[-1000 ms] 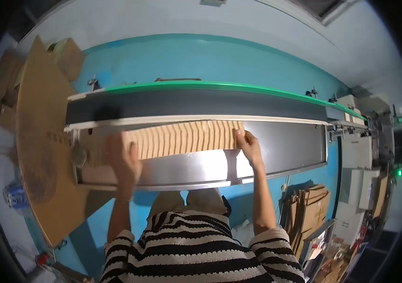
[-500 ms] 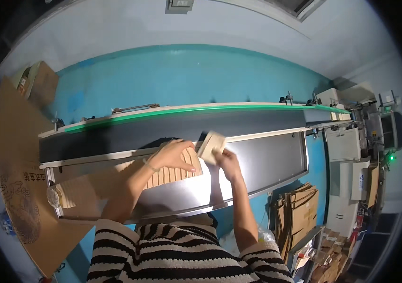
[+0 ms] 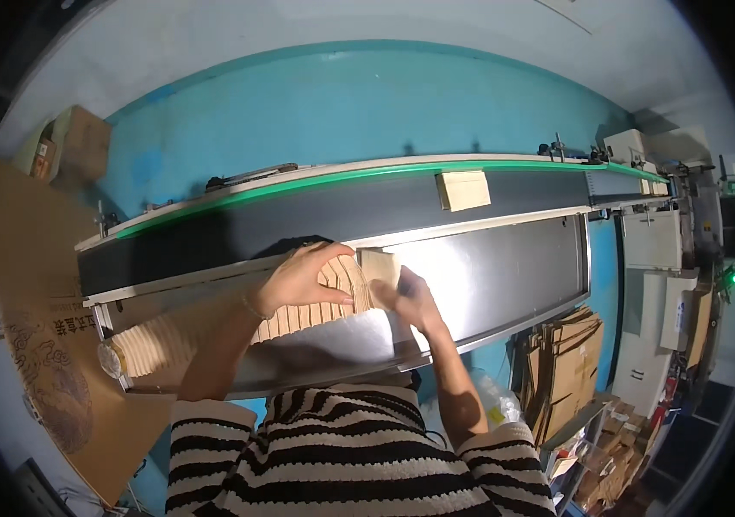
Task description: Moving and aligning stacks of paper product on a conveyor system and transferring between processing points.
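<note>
A workshop, judging by the dark conveyor belt (image 3: 342,208), metal worktop (image 3: 514,267) and flattened cardboard (image 3: 567,366).

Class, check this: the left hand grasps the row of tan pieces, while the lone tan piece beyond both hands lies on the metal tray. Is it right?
Not quite: the lone tan piece lies on the dark strip beyond the metal tray, as the head view shows. The left hand does grasp the row of tan pieces.
</note>
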### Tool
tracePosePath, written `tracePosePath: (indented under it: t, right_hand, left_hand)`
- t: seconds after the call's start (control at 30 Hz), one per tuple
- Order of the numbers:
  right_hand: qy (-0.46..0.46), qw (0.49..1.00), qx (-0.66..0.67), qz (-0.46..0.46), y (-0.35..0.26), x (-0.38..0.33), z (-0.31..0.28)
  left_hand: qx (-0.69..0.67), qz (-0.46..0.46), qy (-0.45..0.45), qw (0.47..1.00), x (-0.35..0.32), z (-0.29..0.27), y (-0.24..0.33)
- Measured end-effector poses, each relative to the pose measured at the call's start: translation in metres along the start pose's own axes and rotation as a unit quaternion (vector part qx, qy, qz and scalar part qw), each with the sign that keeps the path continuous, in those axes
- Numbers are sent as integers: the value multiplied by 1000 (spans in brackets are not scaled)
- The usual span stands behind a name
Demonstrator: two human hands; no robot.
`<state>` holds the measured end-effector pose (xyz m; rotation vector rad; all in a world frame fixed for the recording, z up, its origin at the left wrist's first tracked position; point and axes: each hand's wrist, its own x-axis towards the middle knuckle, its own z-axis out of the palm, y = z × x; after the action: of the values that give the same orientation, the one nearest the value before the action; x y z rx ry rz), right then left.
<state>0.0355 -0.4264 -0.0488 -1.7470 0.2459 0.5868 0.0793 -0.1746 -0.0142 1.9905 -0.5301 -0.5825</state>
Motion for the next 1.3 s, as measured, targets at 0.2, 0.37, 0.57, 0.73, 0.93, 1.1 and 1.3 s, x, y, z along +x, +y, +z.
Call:
tracePosePath:
  t: [0.2, 0.37, 0.57, 0.73, 0.93, 1.1, 1.3]
  right_hand:
    - [110, 993, 22, -47, -13, 18, 23]
    - [21, 999, -35, -29, -30, -11, 61]
    - [91, 992, 91, -9, -13, 41, 21]
    - [-6, 993, -100, -55, -29, -3, 69]
    - [33, 999, 26, 10, -27, 11, 51]
    - [201, 906, -315, -198, -45, 7, 10]
    - [1, 994, -67, -84, -52, -11, 68]
  left_hand:
    - [22, 51, 30, 998, -8, 3, -10]
    - [1, 23, 7, 1000, -36, -12, -19]
    - [-22, 16, 7, 1000, -36, -10, -25]
    - [8, 41, 27, 999, -43, -11, -29]
    - [-8, 22, 3, 1000, -49, -27, -27]
    - [-9, 38, 7, 999, -13, -11, -3]
    - [-22, -40, 53, 998, -49, -9, -3]
